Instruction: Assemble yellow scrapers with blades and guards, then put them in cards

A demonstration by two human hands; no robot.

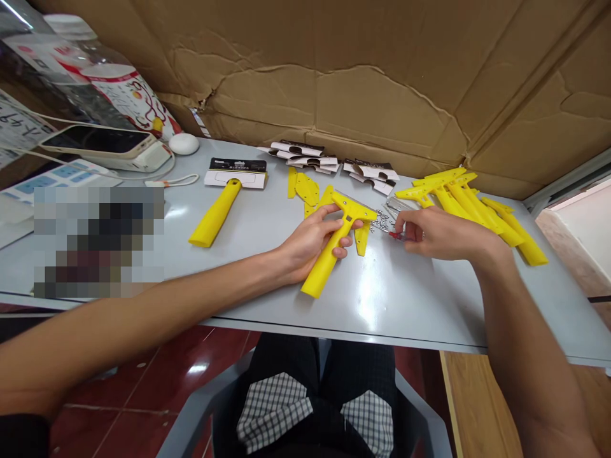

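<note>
My left hand (305,248) is closed around a yellow scraper (327,259), its wide head pointing up and right and its handle toward me. Two small screw spots show on that head. In my right hand (436,232) is a thin screwdriver (394,235) with a red part; my fingers hide most of its handle. Its tip lies by a pile of small screws (382,221), just right of the scraper head. Flat yellow plates (307,188) lie behind my left hand, and another yellow piece (361,240) shows beneath the scraper head.
Several yellow scrapers (482,207) are stacked at the right. Folded cards (301,156) line the cardboard wall (382,95). A scraper with a card (217,215) lies left of centre. A phone (98,140), bottles (128,89) and cables crowd the left; one patch there is blurred.
</note>
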